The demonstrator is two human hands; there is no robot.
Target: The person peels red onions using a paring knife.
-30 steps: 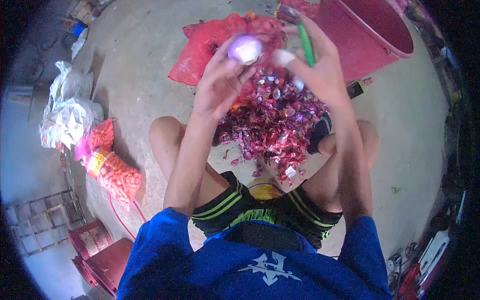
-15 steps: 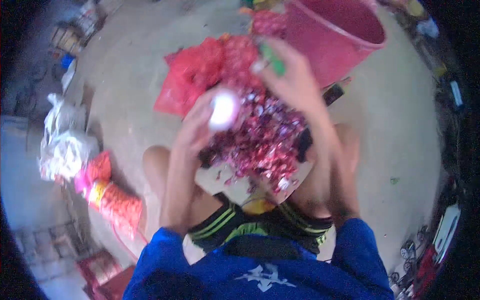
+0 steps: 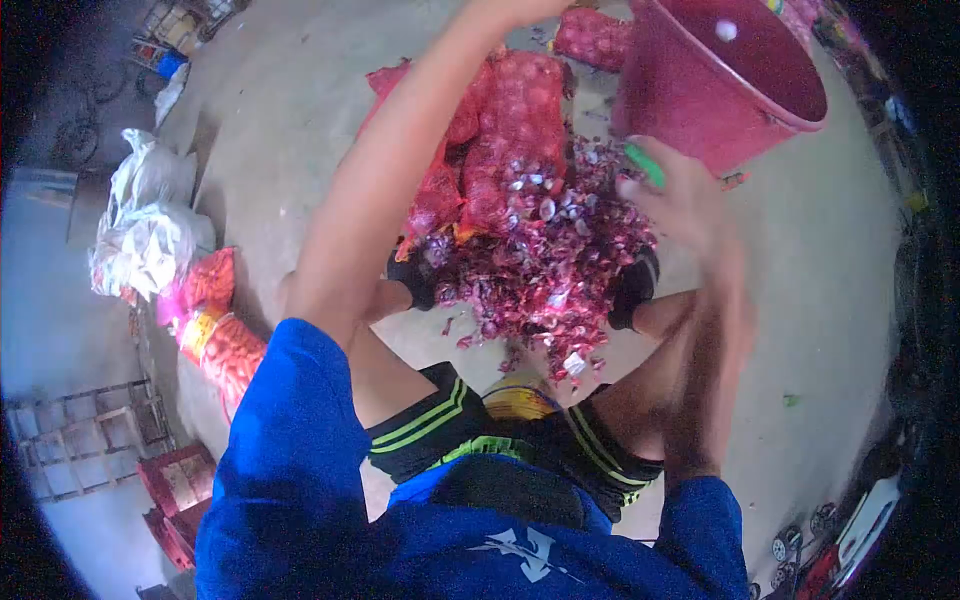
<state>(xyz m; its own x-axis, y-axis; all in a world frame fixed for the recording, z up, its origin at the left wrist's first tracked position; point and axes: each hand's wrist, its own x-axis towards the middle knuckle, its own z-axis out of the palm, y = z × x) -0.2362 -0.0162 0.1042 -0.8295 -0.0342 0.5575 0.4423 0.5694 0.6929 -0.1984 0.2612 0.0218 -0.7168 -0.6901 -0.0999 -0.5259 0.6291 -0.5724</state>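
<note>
My right hand (image 3: pixel 685 195) is closed around a green-handled tool (image 3: pixel 646 163); blur hides its working end. It is just below the pink bucket (image 3: pixel 690 110), to the right of a heap of purple-red onion skins (image 3: pixel 540 270). My left arm stretches up across the view, and only the edge of my left hand (image 3: pixel 545 6) shows at the top, its fingers cut off. A pale, round peeled onion (image 3: pixel 726 30) appears within the mouth of the bucket, apart from both hands. Red net sacks of onions (image 3: pixel 515 110) lie behind the skins.
Another net sack of onions (image 3: pixel 592 38) lies beside the bucket. To the left are white plastic bags (image 3: pixel 150 240) and an orange-red filled sack (image 3: pixel 225 350). My feet flank the skin heap. A red wooden object (image 3: pixel 180 480) is at lower left, with wheeled items (image 3: pixel 785 545) at lower right.
My left hand has swung up to the top edge, and the peeled onion has left it and is now in the bucket's mouth. My right hand, still gripping the green-handled tool, has shifted right and down.
</note>
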